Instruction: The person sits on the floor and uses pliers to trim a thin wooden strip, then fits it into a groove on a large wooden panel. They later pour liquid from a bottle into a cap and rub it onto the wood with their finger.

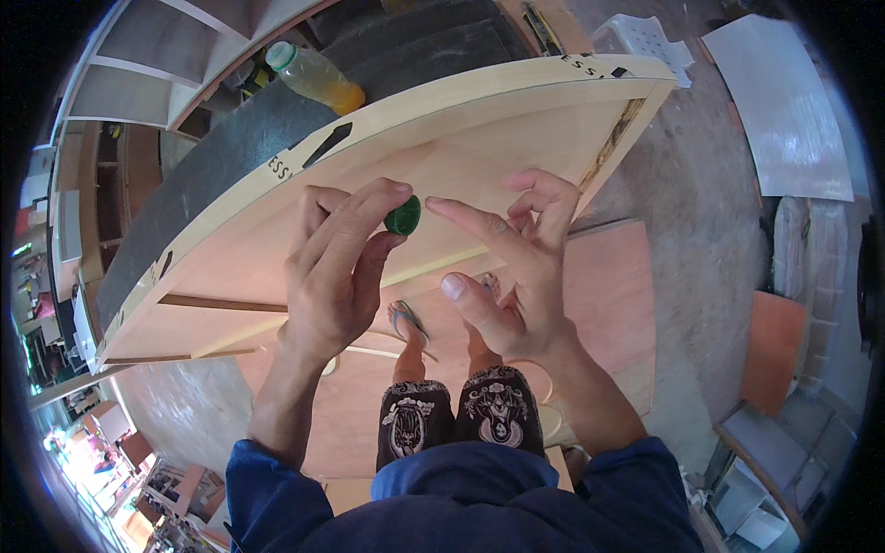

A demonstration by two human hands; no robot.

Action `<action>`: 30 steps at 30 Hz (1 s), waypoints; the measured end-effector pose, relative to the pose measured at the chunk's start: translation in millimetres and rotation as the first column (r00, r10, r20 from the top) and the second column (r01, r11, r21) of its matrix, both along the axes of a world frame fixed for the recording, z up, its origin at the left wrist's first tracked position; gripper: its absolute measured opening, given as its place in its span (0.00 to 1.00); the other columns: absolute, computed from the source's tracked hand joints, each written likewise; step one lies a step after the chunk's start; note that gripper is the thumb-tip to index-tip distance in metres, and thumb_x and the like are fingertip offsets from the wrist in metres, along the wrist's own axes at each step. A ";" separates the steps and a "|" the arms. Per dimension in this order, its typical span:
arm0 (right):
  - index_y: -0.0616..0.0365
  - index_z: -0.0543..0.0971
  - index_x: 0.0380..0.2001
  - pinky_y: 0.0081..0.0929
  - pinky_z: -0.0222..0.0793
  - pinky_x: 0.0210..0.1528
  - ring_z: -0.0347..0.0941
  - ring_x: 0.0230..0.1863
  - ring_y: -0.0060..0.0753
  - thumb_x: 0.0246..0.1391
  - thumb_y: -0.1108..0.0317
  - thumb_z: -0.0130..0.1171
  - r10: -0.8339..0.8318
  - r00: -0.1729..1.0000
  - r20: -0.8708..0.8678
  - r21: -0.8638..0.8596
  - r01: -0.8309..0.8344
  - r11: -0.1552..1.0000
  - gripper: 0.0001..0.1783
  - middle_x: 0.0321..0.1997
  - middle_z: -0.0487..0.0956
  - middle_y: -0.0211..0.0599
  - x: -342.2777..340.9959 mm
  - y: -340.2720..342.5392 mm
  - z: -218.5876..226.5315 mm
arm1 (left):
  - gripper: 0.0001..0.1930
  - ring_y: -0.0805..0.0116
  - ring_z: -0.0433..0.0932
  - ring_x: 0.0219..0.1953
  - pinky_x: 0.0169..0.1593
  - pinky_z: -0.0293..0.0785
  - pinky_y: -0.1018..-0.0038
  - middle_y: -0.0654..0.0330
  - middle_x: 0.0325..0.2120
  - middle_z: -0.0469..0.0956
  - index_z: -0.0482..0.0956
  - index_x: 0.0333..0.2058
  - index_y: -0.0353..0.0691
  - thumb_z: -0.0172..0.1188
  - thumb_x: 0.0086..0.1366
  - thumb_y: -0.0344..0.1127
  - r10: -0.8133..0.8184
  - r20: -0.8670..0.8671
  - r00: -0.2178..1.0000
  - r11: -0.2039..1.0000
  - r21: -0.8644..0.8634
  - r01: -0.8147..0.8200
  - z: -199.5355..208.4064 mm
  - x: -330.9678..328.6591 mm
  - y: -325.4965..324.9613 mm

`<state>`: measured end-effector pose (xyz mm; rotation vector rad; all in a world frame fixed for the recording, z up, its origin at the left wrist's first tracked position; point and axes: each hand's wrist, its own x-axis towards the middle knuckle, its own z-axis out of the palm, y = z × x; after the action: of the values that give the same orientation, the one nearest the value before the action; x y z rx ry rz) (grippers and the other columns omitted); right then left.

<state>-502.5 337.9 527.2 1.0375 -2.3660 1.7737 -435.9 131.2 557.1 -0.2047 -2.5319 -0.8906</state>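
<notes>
My left hand (334, 253) pinches a small, round, dark-green cap-like piece (403, 217) between thumb and fingertips. Its broad face is turned toward my right hand (521, 263). That hand is held open beside it, index finger stretched toward the green piece and thumb apart. The index tip stops a little short of it, with nothing in the fingers. Both hands are raised in front of a large pale wooden panel (442, 147), which has a light edge strip (415, 89) bearing dark printed marks.
On the dark surface (221, 152) behind the strip, a clear bottle (316, 78) with yellow-orange liquid lies tilted. A white plastic stool (643, 41) stands far right, near a pale sheet (784, 106). Flat boards (608, 313) lie on the floor around my sandalled feet. White shelving (138, 83) is at far left.
</notes>
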 end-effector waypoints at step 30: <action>0.52 0.84 0.61 0.44 0.58 0.59 0.53 0.61 0.50 0.42 0.56 0.70 0.050 0.994 0.099 0.041 -0.054 0.998 0.38 0.57 0.62 0.49 16.8 -14.8 7.3 | 0.23 0.61 0.74 0.35 0.41 0.75 0.68 0.56 0.44 0.86 0.83 0.53 0.34 0.70 0.57 0.17 -0.069 0.122 0.990 0.997 0.032 0.066 19.4 -6.0 -9.4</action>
<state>-485.7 323.1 534.5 1.0502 -2.4669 1.8401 -441.9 121.8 576.5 -0.2348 -2.6386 -0.9920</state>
